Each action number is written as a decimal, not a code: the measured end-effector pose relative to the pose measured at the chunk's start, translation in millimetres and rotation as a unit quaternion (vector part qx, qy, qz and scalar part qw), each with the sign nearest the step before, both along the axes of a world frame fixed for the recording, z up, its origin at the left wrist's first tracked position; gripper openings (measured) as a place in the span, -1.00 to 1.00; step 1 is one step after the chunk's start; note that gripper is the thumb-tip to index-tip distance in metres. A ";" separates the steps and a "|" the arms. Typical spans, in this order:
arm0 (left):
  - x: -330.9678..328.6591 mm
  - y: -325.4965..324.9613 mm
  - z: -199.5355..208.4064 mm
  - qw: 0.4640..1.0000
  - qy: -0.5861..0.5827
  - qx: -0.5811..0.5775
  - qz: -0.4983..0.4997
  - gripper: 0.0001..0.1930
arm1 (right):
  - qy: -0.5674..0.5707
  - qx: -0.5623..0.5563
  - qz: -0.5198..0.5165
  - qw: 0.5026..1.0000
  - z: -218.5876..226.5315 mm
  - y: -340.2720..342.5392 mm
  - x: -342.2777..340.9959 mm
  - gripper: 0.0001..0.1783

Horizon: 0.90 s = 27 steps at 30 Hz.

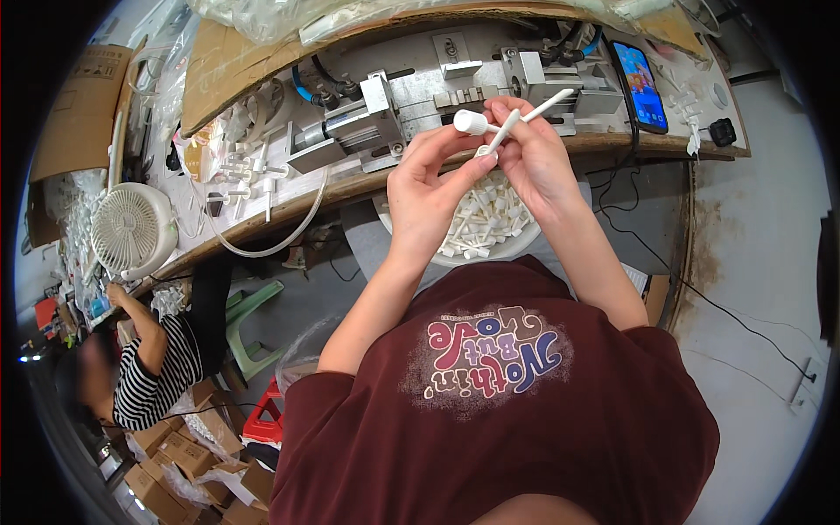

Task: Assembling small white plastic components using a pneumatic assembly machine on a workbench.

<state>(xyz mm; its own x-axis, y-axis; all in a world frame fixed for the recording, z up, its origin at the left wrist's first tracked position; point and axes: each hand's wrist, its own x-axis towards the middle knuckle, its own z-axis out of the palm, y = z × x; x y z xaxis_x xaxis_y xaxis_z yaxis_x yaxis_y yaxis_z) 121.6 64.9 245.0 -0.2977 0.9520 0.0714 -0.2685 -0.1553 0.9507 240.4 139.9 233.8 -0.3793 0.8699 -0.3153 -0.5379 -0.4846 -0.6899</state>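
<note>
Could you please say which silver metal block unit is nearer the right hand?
The silver metal unit beside the lit black phone; the other sits nearer the left hand.

Straight ahead I'm boxed in: the left block (381,105) stands beyond the left hand (429,179), the right block (534,74) beyond the right hand (541,162), with the cardboard (234,66) arching behind. Below me, the bowl (494,253) of heaped parts (486,217) blocks the way, and the shirt (490,455) closes the near side. Leftward, the hose (262,254) loops past the bench edge (236,227). My widest passage is rightward over the floor (761,201), where the cable (687,280) trails.
</note>
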 end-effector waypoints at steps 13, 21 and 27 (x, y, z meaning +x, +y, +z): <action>2.1 -4.6 -3.2 0.996 0.003 -0.078 -0.035 -0.85 | 0.042 0.072 -0.085 0.993 10.2 -6.3 -4.4 -0.74; 1.7 -1.9 -15.6 0.993 0.095 -0.070 -0.006 -0.80 | 0.052 0.063 -0.106 0.991 13.4 -11.4 -20.4 -0.74; -5.7 2.5 -4.3 0.991 0.006 -0.124 0.050 -0.84 | 0.053 0.129 -0.155 0.978 13.1 -1.2 -0.9 -0.76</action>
<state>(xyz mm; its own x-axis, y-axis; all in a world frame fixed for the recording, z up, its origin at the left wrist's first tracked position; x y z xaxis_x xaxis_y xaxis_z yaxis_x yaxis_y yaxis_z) 115.9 67.4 240.7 -0.3924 0.9061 -0.1581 -0.2527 0.0590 0.9657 239.5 138.7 246.9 -0.1039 0.9936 -0.0434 -0.7064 -0.1044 -0.7001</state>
